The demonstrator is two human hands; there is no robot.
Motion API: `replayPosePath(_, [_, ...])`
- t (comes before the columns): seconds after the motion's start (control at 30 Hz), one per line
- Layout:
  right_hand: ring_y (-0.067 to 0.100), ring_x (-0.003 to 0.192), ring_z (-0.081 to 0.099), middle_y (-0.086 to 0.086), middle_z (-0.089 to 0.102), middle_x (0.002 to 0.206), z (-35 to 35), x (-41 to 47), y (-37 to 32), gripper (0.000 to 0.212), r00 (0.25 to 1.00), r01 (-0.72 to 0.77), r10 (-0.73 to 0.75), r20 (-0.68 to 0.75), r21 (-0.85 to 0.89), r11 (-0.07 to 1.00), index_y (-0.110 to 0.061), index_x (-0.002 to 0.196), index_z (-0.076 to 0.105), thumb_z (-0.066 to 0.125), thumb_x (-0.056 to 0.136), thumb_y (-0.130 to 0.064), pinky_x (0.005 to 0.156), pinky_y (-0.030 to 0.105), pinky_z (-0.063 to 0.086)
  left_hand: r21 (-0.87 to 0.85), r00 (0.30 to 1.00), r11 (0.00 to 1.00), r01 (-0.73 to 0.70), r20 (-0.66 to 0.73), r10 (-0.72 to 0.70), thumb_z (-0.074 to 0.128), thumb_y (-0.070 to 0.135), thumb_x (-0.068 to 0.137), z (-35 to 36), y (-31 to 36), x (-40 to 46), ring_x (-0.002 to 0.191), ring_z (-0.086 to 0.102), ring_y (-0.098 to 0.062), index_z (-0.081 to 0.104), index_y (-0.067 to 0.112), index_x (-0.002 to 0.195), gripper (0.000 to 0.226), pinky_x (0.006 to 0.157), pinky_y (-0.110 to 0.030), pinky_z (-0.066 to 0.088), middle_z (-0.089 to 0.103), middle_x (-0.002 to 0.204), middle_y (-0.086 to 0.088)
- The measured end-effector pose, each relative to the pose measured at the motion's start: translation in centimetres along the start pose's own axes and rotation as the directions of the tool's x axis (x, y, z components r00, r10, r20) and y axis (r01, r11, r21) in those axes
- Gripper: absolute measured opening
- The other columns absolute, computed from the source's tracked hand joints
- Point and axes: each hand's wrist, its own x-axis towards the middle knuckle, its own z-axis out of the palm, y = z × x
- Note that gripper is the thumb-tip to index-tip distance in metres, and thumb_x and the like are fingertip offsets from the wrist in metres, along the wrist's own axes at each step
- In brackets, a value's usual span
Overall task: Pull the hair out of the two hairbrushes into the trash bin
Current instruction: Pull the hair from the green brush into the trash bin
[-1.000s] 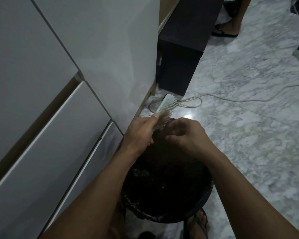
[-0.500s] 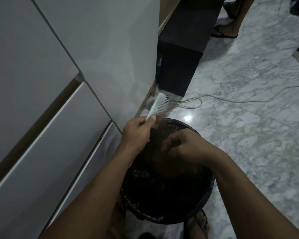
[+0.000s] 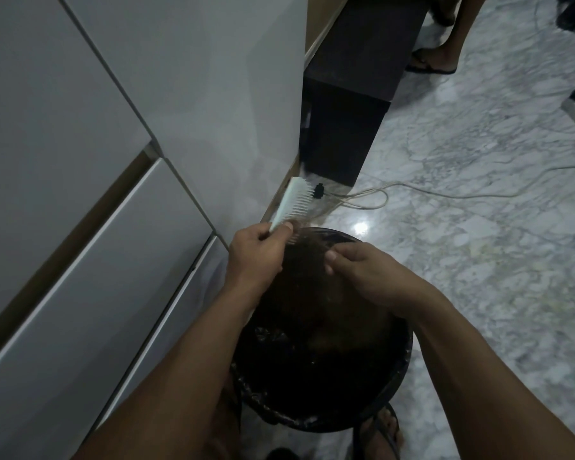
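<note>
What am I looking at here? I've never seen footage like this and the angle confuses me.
There is no machine: a person wears a camera on the head, looking forward and down, so you see their own two arms reaching into the picture. The left hand grips a pale hairbrush by its handle, bristles turned to the right. The right hand hovers over a dark round trash bin on the marble floor, fingertips pinched together; it seems to hold pulled-out hair, but the dim light hides it. Thin strands seem to trail from the bristles. White cabinet fronts fill the left. A pale cable runs across the floor, and another person's foot shows at the top.
</note>
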Motion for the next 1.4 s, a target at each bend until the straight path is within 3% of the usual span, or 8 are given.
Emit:
replayPosePath(0.17, [0.006,0.051,0.04,-0.004,0.045,0.059,-0.1,0.2,0.2,0.038,0.999,-0.028,0.028,-0.038,0.006,1.0,-0.02,0.069,0.054,0.042,0.103,-0.031,0.056,0.027,0.035,0.032,0.998,0.999,0.033,-0.045,-0.031,0.061,0.044,0.085,-0.3,0.1,0.2,0.05,0.056,-0.022,0.07,0.014,0.07,0.035,0.058,-0.033,0.048,0.055,0.046,0.001])
replayPosePath(0.4, [0.011,0.062,0.063,0.003,0.072,0.09,0.4,0.5,-0.1,0.037,0.984,-0.097,0.13,-0.122,0.248,0.964,-0.014,0.1,0.06,0.054,0.094,-0.05,0.057,0.026,0.049,0.2,0.977,0.976,-0.085,0.207,0.043,0.058,0.039,0.083,0.5,0.5,-1.3,0.063,0.061,-0.02,0.077,0.019,0.091,0.028,0.063,-0.038,0.054,0.071,0.075,-0.005])
replayPosePath(0.5, [0.002,0.049,0.06,0.008,0.073,0.082,0.5,0.5,0.0,0.031,0.956,0.025,0.064,-0.287,0.296,0.955,-0.012,0.1,0.058,0.073,0.085,-0.034,0.046,0.015,0.045,0.244,0.966,0.961,-0.131,0.248,0.069,0.06,0.037,0.087,0.8,0.5,-1.5,0.06,0.059,-0.015,0.077,0.022,0.093,0.023,0.059,-0.032,0.049,0.071,0.074,-0.002])
replayPosePath(0.7, [0.005,0.064,0.068,-0.002,0.074,0.073,0.5,0.9,0.6,0.004,0.924,0.074,-0.023,-0.381,0.118,0.99,-0.017,0.079,0.074,0.077,0.082,-0.016,0.056,0.012,0.05,0.32,0.976,0.935,-0.152,0.201,0.09,0.058,0.036,0.09,0.6,0.7,-1.6,0.073,0.066,-0.024,0.075,0.016,0.095,0.027,0.059,-0.028,0.046,0.072,0.08,-0.006])
replayPosePath(0.83, [0.017,0.073,0.071,0.004,0.075,0.076,0.3,1.0,0.9,0.006,0.92,0.029,0.005,-0.391,0.082,0.996,-0.014,0.079,0.076,0.074,0.084,-0.016,0.061,0.018,0.053,0.292,0.99,0.949,-0.119,0.103,0.093,0.057,0.035,0.092,0.4,0.8,-1.3,0.062,0.055,-0.02,0.073,0.011,0.088,0.029,0.051,-0.026,0.036,0.06,0.065,-0.003])
replayPosePath(0.97, [0.015,0.078,0.068,-0.003,0.071,0.077,0.5,1.5,1.3,0.008,0.894,-0.003,0.035,-0.446,0.072,0.997,-0.018,0.079,0.072,0.072,0.086,-0.022,0.072,0.031,0.054,0.308,0.983,0.943,-0.128,0.168,0.079,0.052,0.037,0.095,0.6,1.1,-1.8,0.064,0.057,-0.021,0.072,0.01,0.09,0.033,0.051,-0.027,0.037,0.065,0.072,-0.009])
replayPosePath(1.17, [0.007,0.074,0.067,-0.005,0.071,0.077,0.4,1.2,0.8,0.007,0.888,0.011,0.06,-0.456,0.15,0.989,-0.016,0.083,0.064,0.07,0.087,-0.016,0.059,0.018,0.046,0.254,0.977,0.966,-0.05,0.211,-0.005,0.054,0.034,0.085,0.8,1.2,-1.5,0.062,0.057,-0.024,0.07,0.002,0.087,0.035,0.061,-0.047,0.05,0.056,0.06,-0.008])
replayPosePath(1.4, [0.014,0.075,0.068,-0.004,0.07,0.077,-0.1,1.3,1.3,0.011,0.822,-0.045,0.165,-0.545,0.227,0.973,-0.022,0.08,0.065,0.069,0.086,-0.015,0.062,0.026,0.048,0.169,0.976,0.984,0.048,0.201,-0.082,0.052,0.025,0.078,0.6,0.9,-1.1,0.058,0.055,-0.024,0.069,0.005,0.087,0.028,0.059,-0.037,0.043,0.053,0.056,-0.003])
